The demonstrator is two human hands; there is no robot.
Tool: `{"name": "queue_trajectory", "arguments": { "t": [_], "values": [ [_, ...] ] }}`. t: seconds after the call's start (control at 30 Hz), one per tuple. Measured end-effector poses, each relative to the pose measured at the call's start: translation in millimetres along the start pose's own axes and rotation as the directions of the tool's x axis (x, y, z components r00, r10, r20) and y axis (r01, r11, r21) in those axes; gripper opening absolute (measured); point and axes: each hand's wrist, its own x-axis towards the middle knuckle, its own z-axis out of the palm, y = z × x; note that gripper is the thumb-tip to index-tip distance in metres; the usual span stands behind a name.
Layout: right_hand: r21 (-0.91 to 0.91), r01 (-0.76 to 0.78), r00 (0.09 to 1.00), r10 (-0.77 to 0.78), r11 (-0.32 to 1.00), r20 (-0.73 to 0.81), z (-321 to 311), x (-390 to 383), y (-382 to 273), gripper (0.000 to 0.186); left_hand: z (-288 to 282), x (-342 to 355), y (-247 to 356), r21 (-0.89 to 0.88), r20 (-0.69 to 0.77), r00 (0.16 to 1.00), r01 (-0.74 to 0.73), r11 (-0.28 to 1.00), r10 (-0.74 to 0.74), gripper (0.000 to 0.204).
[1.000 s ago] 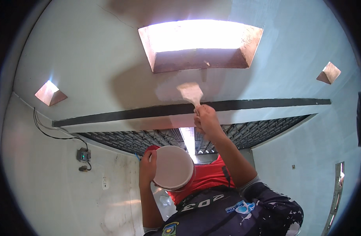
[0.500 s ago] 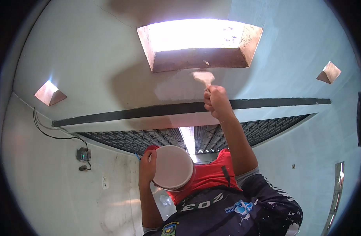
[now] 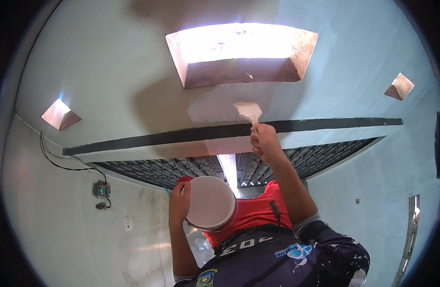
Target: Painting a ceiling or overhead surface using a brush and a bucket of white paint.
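My right hand is closed round the handle of a paintbrush, whose wide, pale, paint-covered bristles point up at the wall. The brush is in front of a lighter, wet-looking patch, below the large window opening and just above the dark painted band. Whether the bristles touch the surface, I cannot tell. At chest height my left hand grips the side of a round paint bucket, its top a pale, off-white disc. Some of the left fingers are hidden behind the bucket.
The large window opening has bare brownish sides, and a small pyramid-shaped opening sits on each side, left and right. A dark lattice lies below the band. Cables run to a small electrical box near a switch.
My right hand has drawn the paintbrush down from just under the window opening toward the dark band. The left hand and bucket have stayed nearly still.
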Motion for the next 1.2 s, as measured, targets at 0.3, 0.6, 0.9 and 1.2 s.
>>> {"name": "queue_trajectory", "arguments": {
  "t": [0.3,0.6,0.9,1.2],
  "values": [
    [0.04,0.137,0.987,-0.139,0.99,0.076,21.0,10.2,-48.6,0.02,-1.3,1.4,-5.3,0.009,0.035,0.999,0.013,1.0,-0.014,0.042],
    [0.027,0.147,0.984,-0.149,0.989,0.099,16.9,-18.2,-33.0,0.02,-2.0,1.9,-3.9,0.028,0.024,1.0,0.019,0.999,-0.02,0.043],
    [0.049,-0.081,0.996,0.082,0.996,-0.022,3.0,33.6,37.1,0.019,-1.1,0.6,-8.2,0.011,0.005,1.0,-0.012,1.0,0.012,0.041],
    [0.027,0.186,0.98,-0.187,0.982,0.064,9.9,2.5,-24.4,0.02,-4.8,0.8,-18.5,-0.018,0.029,0.999,0.03,0.999,-0.03,0.042]
  ]
}}
